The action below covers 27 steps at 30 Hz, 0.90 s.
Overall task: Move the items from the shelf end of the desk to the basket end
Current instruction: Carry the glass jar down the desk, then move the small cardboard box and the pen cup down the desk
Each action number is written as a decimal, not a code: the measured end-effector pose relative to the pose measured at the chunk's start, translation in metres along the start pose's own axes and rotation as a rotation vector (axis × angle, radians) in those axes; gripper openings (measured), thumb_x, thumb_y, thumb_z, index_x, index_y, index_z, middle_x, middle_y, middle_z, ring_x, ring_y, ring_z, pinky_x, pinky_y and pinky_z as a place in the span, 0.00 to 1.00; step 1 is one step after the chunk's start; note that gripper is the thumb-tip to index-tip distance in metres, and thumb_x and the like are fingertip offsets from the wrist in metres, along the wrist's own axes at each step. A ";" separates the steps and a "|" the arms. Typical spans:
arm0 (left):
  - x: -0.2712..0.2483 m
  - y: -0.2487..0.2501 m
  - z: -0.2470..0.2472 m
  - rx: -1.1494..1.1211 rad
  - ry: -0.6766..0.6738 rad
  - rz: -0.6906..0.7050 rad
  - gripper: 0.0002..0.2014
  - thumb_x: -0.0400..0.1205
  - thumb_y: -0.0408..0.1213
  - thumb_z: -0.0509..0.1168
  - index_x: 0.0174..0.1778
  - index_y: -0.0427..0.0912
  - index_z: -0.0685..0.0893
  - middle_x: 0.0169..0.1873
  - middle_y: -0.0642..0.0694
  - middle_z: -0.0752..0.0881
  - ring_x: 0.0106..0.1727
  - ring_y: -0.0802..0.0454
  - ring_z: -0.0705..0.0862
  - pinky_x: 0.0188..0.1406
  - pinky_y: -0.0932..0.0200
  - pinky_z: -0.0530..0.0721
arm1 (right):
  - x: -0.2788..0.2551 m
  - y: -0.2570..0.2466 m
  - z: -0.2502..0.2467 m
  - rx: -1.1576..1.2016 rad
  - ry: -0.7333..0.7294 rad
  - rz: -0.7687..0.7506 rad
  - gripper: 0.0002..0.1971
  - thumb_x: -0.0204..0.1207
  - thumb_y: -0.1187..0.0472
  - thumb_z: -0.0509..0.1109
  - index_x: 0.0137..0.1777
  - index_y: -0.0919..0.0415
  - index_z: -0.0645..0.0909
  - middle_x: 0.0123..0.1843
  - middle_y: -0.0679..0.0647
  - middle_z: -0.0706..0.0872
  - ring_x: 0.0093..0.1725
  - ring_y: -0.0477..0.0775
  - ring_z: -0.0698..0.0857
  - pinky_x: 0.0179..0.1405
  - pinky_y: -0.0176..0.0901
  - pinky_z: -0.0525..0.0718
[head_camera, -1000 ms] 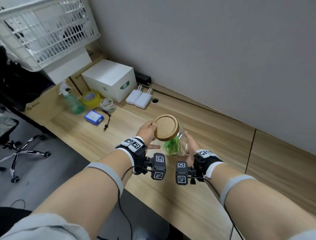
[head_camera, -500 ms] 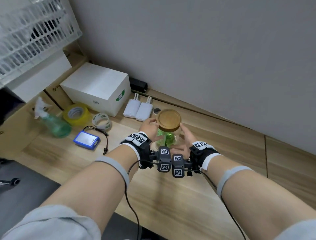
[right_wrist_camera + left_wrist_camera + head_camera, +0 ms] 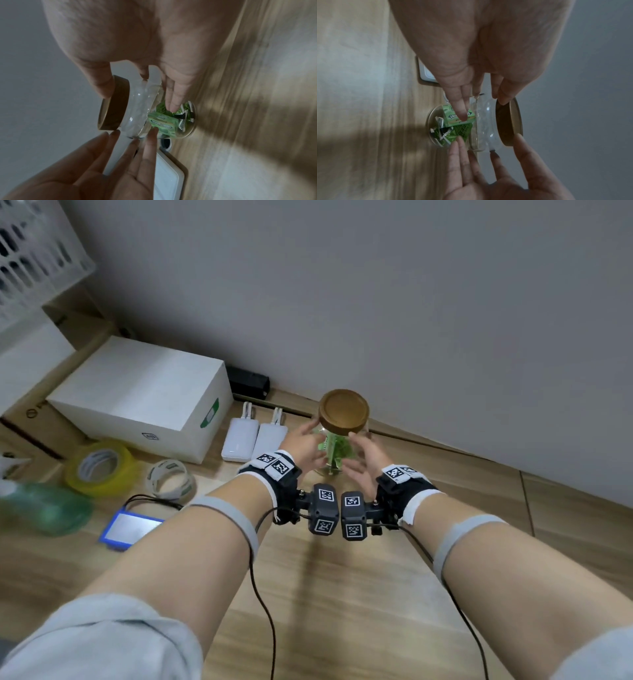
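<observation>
A clear glass jar [image 3: 337,455] with a round wooden lid [image 3: 343,410] holds green gum packets [image 3: 453,119]. It stands upright on the wooden desk [image 3: 342,594], just right of two white power banks [image 3: 255,436]. My left hand [image 3: 306,440] flanks its left side and my right hand [image 3: 358,448] its right side. In the wrist views the fingers of both hands are straight, with only the fingertips [image 3: 173,105] against the glass and the thumbs [image 3: 502,100] at the lid's rim. Neither hand curls round the jar.
Left of the jar lie a white box [image 3: 144,395], a yellow tape roll [image 3: 99,467], a white tape roll [image 3: 169,477], a green spray bottle [image 3: 44,508] and a blue-edged device [image 3: 130,529]. A white basket [image 3: 30,251] sits top left. The grey wall runs close behind.
Both hands carried the jar left and away from me, down onto the desk beside the power banks. Their fingers have straightened from a grip to fingertip contact.
</observation>
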State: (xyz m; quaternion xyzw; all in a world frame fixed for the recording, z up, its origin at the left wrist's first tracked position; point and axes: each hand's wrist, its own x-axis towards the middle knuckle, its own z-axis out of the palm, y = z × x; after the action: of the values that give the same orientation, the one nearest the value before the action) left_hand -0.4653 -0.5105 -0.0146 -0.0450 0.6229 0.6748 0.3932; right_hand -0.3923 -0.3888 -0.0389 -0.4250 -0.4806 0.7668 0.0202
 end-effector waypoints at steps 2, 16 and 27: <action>0.008 0.003 0.002 0.007 -0.007 0.022 0.26 0.85 0.23 0.57 0.80 0.44 0.71 0.55 0.34 0.85 0.39 0.48 0.84 0.48 0.53 0.85 | 0.010 -0.003 -0.001 0.019 0.008 -0.005 0.40 0.73 0.54 0.76 0.83 0.49 0.60 0.77 0.57 0.73 0.69 0.67 0.79 0.71 0.63 0.79; -0.025 -0.013 0.073 0.149 -0.014 -0.028 0.26 0.86 0.31 0.60 0.81 0.48 0.68 0.70 0.38 0.77 0.70 0.36 0.80 0.68 0.38 0.82 | -0.048 -0.030 -0.082 -0.004 -0.001 -0.006 0.30 0.80 0.48 0.69 0.79 0.54 0.66 0.80 0.57 0.71 0.68 0.61 0.81 0.70 0.63 0.80; -0.140 -0.088 0.318 0.330 -0.282 0.056 0.13 0.87 0.33 0.59 0.66 0.40 0.80 0.61 0.40 0.85 0.53 0.43 0.87 0.64 0.41 0.83 | -0.200 -0.045 -0.355 0.097 0.197 -0.139 0.28 0.80 0.46 0.68 0.79 0.50 0.69 0.70 0.57 0.80 0.64 0.60 0.84 0.65 0.60 0.83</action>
State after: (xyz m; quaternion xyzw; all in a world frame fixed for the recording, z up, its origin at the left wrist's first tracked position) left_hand -0.1816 -0.3060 0.0616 0.1319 0.6649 0.5738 0.4596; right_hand -0.0439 -0.1969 0.0586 -0.4627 -0.4669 0.7403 0.1408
